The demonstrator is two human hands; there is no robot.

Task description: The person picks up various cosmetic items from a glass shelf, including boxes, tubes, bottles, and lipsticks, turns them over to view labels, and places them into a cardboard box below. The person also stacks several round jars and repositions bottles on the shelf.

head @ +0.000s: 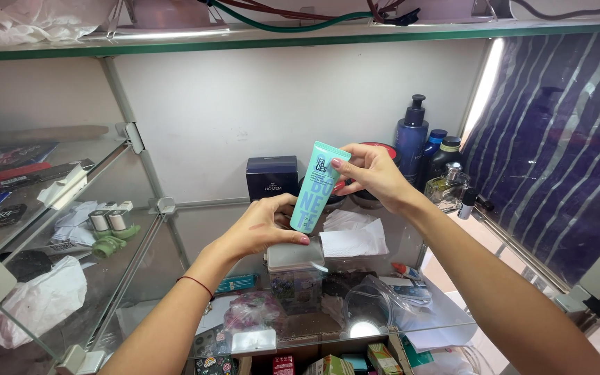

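**Head view: teal tube held in both hands above glass shelf**

Far left I note a side glass shelf (116, 154) carrying dark flat packages, white papers and a green clip-like item (109, 244); a crumpled white cloth (39, 300) lies below it.

Left hand (262, 228): raised mid-frame, palm turned up, a thin red cord (197, 283) on the wrist. Its fingers (287, 238) curl together under and around the lower end of the teal tube (316, 186), thumb up along the near side. Grip looks closed on the tube.

The tube stands nearly upright, tilted slightly right at the top, held in the air in front of a dark blue box (272, 176) against the white back wall. Directly beneath it I see a small clear container with a white lid (293, 255) on the lower glass shelf (411, 321).

Right hand (373, 173): thumb and forefinger pinch the tube's upper flat end, the other fingers (351, 186) bent loosely behind it.

Right of the hands: white folded papers (352, 236), a blue pump bottle (412, 139), dark bottles and a clear perfume bottle (448, 186), then a striped dark panel (557, 153).
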